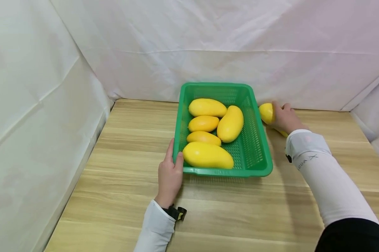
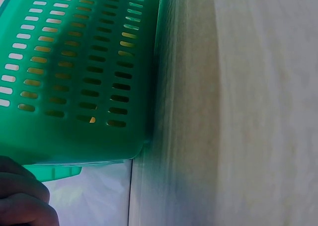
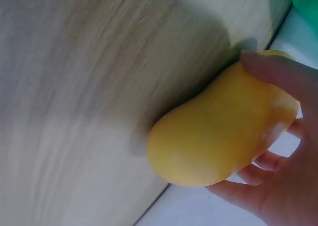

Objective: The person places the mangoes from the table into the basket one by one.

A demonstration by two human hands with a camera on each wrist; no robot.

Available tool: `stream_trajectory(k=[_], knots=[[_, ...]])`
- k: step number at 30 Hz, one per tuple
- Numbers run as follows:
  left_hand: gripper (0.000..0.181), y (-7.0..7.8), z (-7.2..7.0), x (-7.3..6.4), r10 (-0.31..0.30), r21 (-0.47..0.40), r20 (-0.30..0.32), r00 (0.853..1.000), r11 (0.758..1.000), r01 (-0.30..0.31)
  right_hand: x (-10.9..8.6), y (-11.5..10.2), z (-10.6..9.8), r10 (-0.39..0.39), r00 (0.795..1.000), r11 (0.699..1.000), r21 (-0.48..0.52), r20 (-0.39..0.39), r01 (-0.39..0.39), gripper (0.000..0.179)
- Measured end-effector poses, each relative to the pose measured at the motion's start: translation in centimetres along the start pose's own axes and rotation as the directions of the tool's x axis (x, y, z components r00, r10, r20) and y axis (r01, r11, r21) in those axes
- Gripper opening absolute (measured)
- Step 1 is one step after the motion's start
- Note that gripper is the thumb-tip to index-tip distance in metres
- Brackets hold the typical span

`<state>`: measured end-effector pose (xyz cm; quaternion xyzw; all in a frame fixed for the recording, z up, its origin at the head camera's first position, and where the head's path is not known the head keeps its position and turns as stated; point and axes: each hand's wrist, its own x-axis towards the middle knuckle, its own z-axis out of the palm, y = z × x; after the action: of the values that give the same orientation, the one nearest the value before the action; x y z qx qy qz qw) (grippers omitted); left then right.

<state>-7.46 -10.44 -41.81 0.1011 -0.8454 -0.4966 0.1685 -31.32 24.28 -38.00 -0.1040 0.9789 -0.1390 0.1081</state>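
A green plastic basket (image 1: pixel 252 147) with slotted walls sits on the table and holds several yellow mangoes (image 1: pixel 207 155). My left hand (image 1: pixel 170 176) grips its left rim near the front corner, thumb on the rim. In the left wrist view the basket's slotted side (image 2: pixel 74 77) fills the upper left, above the curled fingers (image 2: pixel 22 201). To the right of the basket, my right hand (image 1: pixel 287 119) holds another mango (image 3: pixel 218 131) low over the table, with the thumb on one side and the fingers round the other.
The wood-grain table (image 1: pixel 120 182) runs back to a white cloth wall (image 1: pixel 221 52) close behind the basket. More white cloth (image 1: pixel 35 115) hangs along the left side. The held mango is between the basket's right wall and the right forearm.
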Motion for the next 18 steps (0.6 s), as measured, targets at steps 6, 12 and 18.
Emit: stream_trajectory(k=[6,12,18], knots=[[0.05,0.2,0.0,-0.1,0.003,-0.005,0.004,1.0,1.0,-0.003,-0.5,0.7,-0.4,0.002,1.0,1.0,0.009,0.011,-0.002,0.089],[0.051,0.2,-0.1,0.0,0.011,-0.004,-0.005,1.0,1.0,-0.011,-0.9,0.9,-1.5,-0.01,0.999,1.0,0.015,-0.037,0.01,0.095],[0.051,0.2,-0.1,0.1,0.019,-0.01,-0.011,1.0,1.0,-0.019,-1.9,-0.2,-3.1,-0.047,0.996,0.999,-0.006,-0.069,0.047,0.1]])
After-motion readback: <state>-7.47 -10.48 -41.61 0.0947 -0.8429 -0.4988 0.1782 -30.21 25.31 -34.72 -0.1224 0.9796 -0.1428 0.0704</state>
